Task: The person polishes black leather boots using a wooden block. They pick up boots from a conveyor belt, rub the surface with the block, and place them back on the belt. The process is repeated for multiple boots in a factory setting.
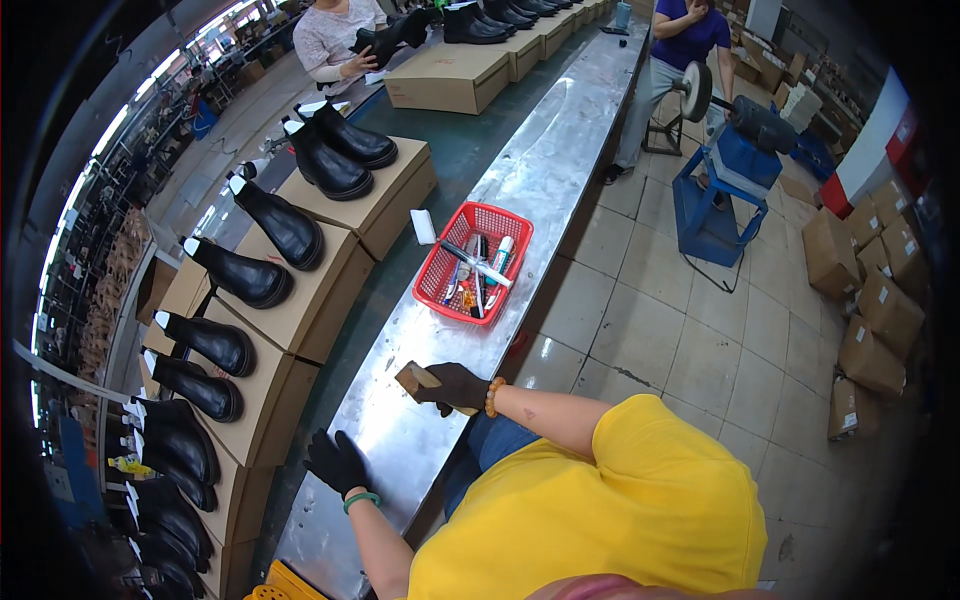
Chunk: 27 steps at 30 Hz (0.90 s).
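Note:
My left hand (338, 463), in a black glove, rests on the shiny metal bench top (380, 425) with its fingers apart and nothing in them. A green bangle circles that wrist. To its right, my right hand (455, 386), in a dark brown glove, grips a tan-brown block-like piece (413, 379) held low over the bench; its exact kind does not show. Just beyond that hand stands a red plastic basket (427, 282) with pens, a white-and-teal tube and other small tools. A small white piece (423, 226) lies beside the basket.
Black ankle boots (272, 222) stand in pairs on cardboard boxes (310, 275) along the left. Across the line, a person in a patterned top (338, 40) handles a black boot. At far right another person in purple (690, 35) stands by a blue grinding machine (725, 180). Cartons (870, 355) are stacked right.

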Each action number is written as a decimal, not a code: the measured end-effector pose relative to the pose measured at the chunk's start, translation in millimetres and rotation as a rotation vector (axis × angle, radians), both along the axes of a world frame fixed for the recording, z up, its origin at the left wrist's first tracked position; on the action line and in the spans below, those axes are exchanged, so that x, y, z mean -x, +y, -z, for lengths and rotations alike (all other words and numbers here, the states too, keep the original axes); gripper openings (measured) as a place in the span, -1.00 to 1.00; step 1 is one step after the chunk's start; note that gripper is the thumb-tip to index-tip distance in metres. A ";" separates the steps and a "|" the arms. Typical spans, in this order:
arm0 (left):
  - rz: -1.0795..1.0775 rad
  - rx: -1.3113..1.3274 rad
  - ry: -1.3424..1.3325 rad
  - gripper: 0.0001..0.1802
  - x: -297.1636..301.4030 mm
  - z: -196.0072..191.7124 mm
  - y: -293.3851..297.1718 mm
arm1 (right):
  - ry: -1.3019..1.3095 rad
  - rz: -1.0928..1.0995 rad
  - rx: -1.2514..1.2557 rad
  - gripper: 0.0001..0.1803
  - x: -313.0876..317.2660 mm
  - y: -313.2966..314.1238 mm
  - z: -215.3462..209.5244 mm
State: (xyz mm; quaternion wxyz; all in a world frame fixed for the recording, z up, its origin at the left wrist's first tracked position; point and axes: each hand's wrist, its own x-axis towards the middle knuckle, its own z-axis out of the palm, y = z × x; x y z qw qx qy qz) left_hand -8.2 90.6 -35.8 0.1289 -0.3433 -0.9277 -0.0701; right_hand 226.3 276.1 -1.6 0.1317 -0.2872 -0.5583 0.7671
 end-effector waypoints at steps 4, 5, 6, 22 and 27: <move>-0.006 -0.011 -0.018 -0.52 -0.9 0.2 -2.5 | 0.000 0.018 -0.009 -0.66 -0.3 -3.2 -2.2; -0.003 -0.022 -0.005 -0.52 0.0 1.9 -5.0 | 0.010 0.020 -0.007 -0.67 0.5 -4.9 -1.9; -0.012 -0.017 -0.019 -0.52 -0.7 1.0 -4.6 | 0.017 0.025 -0.008 -0.68 0.3 -5.2 -0.4; -0.057 0.031 -0.057 -0.47 0.7 -0.4 -12.4 | 0.042 0.060 -0.552 -0.72 -32.5 94.7 -54.8; -0.055 0.019 -0.056 -0.47 -1.8 -7.1 -11.3 | -0.488 0.027 -1.171 -0.68 -45.5 165.8 -98.7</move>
